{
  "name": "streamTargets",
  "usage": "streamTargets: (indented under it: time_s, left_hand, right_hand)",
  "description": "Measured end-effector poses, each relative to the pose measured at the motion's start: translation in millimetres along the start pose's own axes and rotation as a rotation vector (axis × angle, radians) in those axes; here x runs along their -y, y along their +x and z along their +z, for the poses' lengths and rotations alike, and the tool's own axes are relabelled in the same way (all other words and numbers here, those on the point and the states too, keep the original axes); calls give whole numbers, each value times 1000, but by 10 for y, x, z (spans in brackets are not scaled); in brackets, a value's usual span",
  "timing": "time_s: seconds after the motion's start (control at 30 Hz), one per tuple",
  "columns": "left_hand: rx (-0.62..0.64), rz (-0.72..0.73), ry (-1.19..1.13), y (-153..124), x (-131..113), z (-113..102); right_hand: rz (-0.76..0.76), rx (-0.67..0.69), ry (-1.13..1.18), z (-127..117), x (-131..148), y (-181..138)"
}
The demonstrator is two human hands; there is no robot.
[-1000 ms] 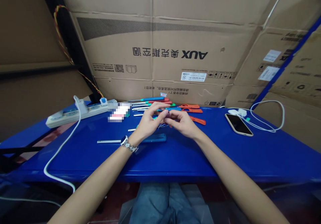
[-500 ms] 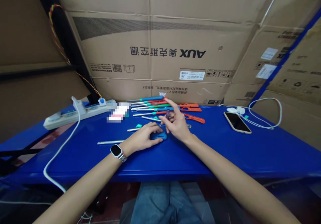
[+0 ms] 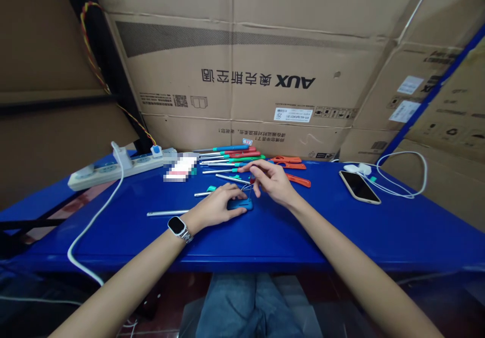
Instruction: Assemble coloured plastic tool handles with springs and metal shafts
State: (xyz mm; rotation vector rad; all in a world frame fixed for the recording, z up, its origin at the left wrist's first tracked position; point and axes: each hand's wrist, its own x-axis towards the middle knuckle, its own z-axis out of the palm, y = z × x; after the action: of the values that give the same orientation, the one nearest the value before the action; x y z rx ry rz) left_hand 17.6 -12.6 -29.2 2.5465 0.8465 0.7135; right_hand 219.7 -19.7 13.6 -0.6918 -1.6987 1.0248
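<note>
My left hand [image 3: 215, 205], a watch on its wrist, presses a blue lighter handle [image 3: 242, 204] flat on the table, thumb at its near edge. A metal tube [image 3: 166, 213] runs out to the left from under this hand; the join is hidden. Over the handle's right end, my right hand [image 3: 273, 181] is closed around a small screwdriver [image 3: 252, 179] with a dark reddish grip. The thin shaft points down towards the blue handle; whether the tip touches it is too small to tell. Thin wires [image 3: 246, 187] show between the hands.
Behind the hands lie several long-tube lighters [image 3: 238, 154] with blue, red and green handles. Orange handle pieces [image 3: 291, 165] are to their right. A power strip [image 3: 113, 169] stands at left, a phone [image 3: 359, 186] and white cable [image 3: 420, 176] at right. Cardboard [image 3: 250, 40] walls the back.
My right hand has turned and shifted slightly right, its index finger now bent lower over the screwdriver. My left hand keeps its hold on the blue handle. The view has shifted slightly.
</note>
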Motion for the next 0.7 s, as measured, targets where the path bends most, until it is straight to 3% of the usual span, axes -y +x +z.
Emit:
streamTargets:
  time_s: [0.23,0.43,0.7]
  left_hand:
    - [-23,10,-14,-10,9,2]
    - [3,1,7,-6,13,2]
    - [-5,-10,3,-7,-20,-2]
  right_hand:
    - [100,-183,99,104,-48,84]
    - [56,-79,103,64,21,16]
    - [89,-144,94,72,59,102]
